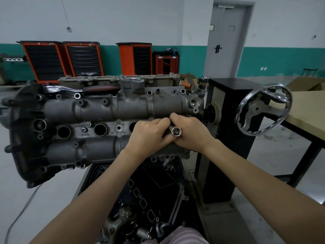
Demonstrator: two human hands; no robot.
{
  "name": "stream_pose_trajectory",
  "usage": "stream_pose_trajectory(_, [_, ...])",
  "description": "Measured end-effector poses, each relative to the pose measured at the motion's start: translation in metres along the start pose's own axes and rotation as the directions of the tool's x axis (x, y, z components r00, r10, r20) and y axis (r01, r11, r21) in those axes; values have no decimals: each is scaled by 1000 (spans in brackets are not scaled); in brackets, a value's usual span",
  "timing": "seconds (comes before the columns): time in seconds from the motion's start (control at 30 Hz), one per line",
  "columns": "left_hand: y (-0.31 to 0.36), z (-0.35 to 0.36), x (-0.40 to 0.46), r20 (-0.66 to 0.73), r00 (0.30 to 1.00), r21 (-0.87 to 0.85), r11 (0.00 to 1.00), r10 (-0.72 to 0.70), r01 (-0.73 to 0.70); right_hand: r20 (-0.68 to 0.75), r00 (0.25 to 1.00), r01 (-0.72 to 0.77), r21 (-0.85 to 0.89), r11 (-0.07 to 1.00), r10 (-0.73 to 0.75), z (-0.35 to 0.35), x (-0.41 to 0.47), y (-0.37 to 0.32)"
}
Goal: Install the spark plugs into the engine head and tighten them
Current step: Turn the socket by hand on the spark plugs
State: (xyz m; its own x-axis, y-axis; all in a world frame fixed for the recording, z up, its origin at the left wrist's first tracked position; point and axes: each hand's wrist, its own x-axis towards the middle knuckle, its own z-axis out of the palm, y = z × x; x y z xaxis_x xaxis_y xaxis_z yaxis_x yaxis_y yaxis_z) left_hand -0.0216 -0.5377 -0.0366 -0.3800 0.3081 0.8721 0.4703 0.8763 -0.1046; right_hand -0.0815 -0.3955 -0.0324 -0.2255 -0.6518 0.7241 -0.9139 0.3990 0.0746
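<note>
Socket (175, 132), chrome, hex mouth toward the camera, is gripped by both curled hands, left (149, 136) and right (190, 133), over the head's (112, 110) rightmost plug well, long axis tilted down into it; no plug visible.

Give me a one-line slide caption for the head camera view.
Both hands, left hand and right hand, grip a shiny steel socket over the grey cast-metal engine head.
</note>
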Motion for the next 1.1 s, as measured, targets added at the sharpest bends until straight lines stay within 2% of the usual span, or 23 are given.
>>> stream_pose_trajectory(0.23, [6, -6, 2, 11, 1000, -75, 997, -20, 21, -25, 999, 20, 29, 999, -20, -1, 0, -3])
stream_pose_trajectory(0.47, [1, -3, 0, -2, 1000, -32, 999, -17, 17, 19, 1000, 7, -4, 1000, -7, 0, 0, -2])
stream_pose_trajectory(0.63, [1, -1, 1, -5, 1000, 11, 1000, 22, -22, -14, 1000, 1, -10, 1000, -1, -2, 1, -4])
stream_pose_trajectory(0.8, [6, -7, 1, 9, 1000, -93, 995, -29, 30, -4, 1000, 18, 15, 1000, -18, -3, 1, -5])
stream_pose_trajectory(1.1, [3, -2, 1, 26, 998, -42, 997, -59, 60, -14, 1000, 19, -8, 1000, -19, -4, 1, -5])
